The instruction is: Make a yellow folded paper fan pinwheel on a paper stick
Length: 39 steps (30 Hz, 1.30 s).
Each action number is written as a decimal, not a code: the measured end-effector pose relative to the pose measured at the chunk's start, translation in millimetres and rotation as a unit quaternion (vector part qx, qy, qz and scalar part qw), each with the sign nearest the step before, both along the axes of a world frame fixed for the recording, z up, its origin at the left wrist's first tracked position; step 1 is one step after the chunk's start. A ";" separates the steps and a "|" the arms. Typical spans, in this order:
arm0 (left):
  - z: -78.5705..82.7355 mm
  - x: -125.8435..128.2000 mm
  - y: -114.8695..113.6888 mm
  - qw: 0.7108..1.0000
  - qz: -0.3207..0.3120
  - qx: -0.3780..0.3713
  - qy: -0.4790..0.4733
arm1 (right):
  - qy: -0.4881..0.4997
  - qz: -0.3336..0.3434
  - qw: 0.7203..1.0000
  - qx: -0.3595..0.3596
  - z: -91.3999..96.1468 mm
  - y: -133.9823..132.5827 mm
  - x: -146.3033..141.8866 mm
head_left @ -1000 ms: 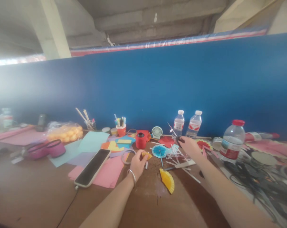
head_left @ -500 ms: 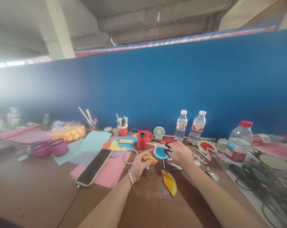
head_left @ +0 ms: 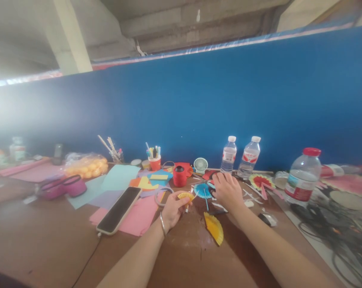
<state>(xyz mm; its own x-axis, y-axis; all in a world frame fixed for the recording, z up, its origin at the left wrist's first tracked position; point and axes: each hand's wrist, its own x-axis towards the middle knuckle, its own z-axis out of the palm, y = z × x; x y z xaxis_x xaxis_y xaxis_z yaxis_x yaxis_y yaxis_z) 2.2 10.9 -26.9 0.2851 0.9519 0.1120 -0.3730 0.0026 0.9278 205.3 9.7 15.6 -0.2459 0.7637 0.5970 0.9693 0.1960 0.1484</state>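
The right hand (head_left: 226, 191) has come in toward the left hand (head_left: 175, 209) and is now just beside the blue fan (head_left: 202, 191), with its fingers curled around the black handles of the scissors (head_left: 212, 186). That brings the scissors near the small yellow fan (head_left: 185, 196), which the left hand pinches between thumb and fingers, but I can't tell if the blades touch it. The big yellow fan (head_left: 213, 229) has stayed flat on the table (head_left: 195, 256) between the two arms.
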 end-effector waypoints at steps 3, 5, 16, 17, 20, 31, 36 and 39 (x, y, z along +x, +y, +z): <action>0.9 -1.8 0.4 1.000 0.010 -0.002 -0.023 | 0.042 -0.054 0.998 0.010 -3.4 8.4 10.9; 1.9 -1.9 0.3 1.000 0.008 0.009 -0.012 | 0.095 -0.092 0.991 -0.005 -6.1 13.8 17.1; 9.9 -0.4 -7.3 0.994 -0.029 0.080 0.073 | 0.465 0.115 0.840 -0.255 -11.6 18.2 -9.5; 9.3 -0.2 -7.7 0.992 -0.036 0.086 0.088 | 0.506 0.156 0.798 -0.287 -13.9 18.2 -15.3; 7.8 0.9 -9.1 0.985 -0.056 0.099 0.128 | 0.565 0.205 0.750 -0.277 -20.1 15.4 -30.2; 6.0 -0.1 -2.5 0.992 0.012 0.087 0.093 | 0.473 0.017 0.851 -0.227 -0.6 30.4 27.5; -0.6 1.0 2.2 0.990 0.052 0.085 0.103 | 0.361 -0.073 0.885 -0.285 -16.5 44.8 85.0; -4.8 1.9 3.2 0.989 0.050 0.076 0.120 | 0.313 -0.110 0.898 -0.289 -35.5 49.9 98.2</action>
<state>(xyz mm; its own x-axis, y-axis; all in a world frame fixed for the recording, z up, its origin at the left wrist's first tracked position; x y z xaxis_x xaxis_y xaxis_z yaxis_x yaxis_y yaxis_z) 4.0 14.2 -31.7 0.2261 0.9539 0.1972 -0.1338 -0.1701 0.9763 303.5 59.6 -19.9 0.1948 0.9793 0.0542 0.8517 -0.1415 -0.5046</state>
